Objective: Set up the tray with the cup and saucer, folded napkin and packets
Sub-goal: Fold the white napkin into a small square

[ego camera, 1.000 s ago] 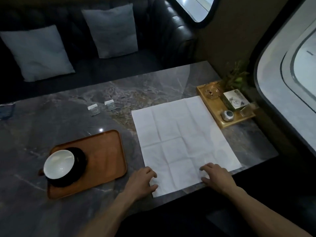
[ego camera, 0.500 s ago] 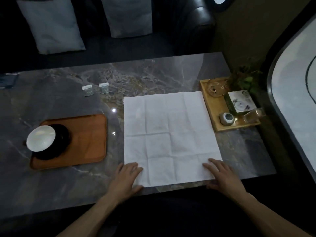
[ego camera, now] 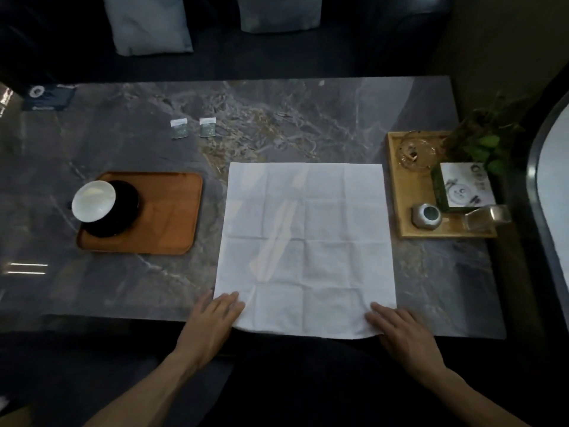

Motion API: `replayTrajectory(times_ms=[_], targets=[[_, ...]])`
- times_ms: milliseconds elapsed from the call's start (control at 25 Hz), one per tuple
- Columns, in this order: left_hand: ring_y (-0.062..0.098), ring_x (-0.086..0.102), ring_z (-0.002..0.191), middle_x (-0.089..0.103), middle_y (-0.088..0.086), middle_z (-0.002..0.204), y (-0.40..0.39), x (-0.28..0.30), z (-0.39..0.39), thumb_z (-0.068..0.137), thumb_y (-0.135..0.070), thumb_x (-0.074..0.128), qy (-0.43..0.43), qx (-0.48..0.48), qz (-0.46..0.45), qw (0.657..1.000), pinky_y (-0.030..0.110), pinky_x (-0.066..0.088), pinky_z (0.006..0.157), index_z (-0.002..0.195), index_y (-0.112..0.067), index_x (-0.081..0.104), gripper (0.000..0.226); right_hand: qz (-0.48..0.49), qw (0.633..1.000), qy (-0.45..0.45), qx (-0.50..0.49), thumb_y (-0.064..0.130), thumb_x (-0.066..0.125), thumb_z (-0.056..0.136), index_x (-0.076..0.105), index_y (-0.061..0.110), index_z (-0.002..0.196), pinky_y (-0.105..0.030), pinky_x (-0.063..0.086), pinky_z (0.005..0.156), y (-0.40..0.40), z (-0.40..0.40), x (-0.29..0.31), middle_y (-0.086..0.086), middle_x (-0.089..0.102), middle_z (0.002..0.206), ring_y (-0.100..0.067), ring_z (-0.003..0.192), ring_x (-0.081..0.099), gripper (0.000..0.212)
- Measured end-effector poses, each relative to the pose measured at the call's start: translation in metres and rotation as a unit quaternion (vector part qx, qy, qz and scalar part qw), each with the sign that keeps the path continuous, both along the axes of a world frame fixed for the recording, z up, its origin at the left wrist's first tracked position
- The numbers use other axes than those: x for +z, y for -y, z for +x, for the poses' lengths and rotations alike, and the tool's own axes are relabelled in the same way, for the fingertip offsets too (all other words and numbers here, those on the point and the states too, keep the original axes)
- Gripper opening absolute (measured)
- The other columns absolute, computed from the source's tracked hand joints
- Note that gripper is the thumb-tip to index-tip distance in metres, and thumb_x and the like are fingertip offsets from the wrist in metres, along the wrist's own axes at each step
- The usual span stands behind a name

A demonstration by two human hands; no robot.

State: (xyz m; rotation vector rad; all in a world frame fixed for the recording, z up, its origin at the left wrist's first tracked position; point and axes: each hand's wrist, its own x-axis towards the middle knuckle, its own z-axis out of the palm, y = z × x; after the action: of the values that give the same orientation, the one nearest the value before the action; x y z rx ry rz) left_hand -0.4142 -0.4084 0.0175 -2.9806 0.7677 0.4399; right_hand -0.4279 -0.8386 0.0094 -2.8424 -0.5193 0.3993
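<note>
Since half a second ago our hands have barely shifted — left hand (ego camera: 215, 318) and right hand (ego camera: 400, 331) lie flat, fingers open, on the near corners of the unfolded napkin (ego camera: 304, 248). At nine o'clock the tray (ego camera: 172, 217) holds cup (ego camera: 93, 201) and saucer (ego camera: 123, 214); packets (ego camera: 193, 127) at eleven — print possibly green, unreadable.

Lounge, dark sofa (ego camera: 354, 41), cushions (ego camera: 147, 26), marble table (ego camera: 277, 118)

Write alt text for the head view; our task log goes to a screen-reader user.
Two bare hands, left hand and right hand, rest flat on the near corners of an unfolded white napkin on a marble table. To its left, a wooden tray holds a white cup on a dark saucer; two packets lie beyond.
</note>
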Motion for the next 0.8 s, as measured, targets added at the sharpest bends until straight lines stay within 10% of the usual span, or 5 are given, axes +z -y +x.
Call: replayTrajectory(times_ms=[240,800], targets=[[0.021,0.068,0.079,0.069,-0.002,0.094,-0.006,0.002,0.015,0.078,-0.020,0.044,0.023,0.062,-0.087,0.994,0.036,0.036,0.096,0.094,-0.019,0.065,0.026,0.049,0.992,-0.101,-0.063,0.023,0.074,0.083,0.073,0.028,0.091,-0.025,0.047,0.067,0.010,0.048,0.012,0.008,0.075,0.091,-0.016,0.077,0.070,0.009],[0.027,0.066,0.082,0.072,0.004,0.093,-0.003,0.017,0.142,0.085,-0.011,0.053,0.027,0.222,-0.197,0.955,0.035,0.042,0.071,0.099,-0.015,0.065,0.019,0.114,0.972,-0.106,-0.176,0.024,0.065,0.091,0.072,0.021,0.095,-0.031,0.042,0.060,0.026,0.175,0.042,-0.001,0.074,0.086,-0.020,0.077,0.067,0.009]])
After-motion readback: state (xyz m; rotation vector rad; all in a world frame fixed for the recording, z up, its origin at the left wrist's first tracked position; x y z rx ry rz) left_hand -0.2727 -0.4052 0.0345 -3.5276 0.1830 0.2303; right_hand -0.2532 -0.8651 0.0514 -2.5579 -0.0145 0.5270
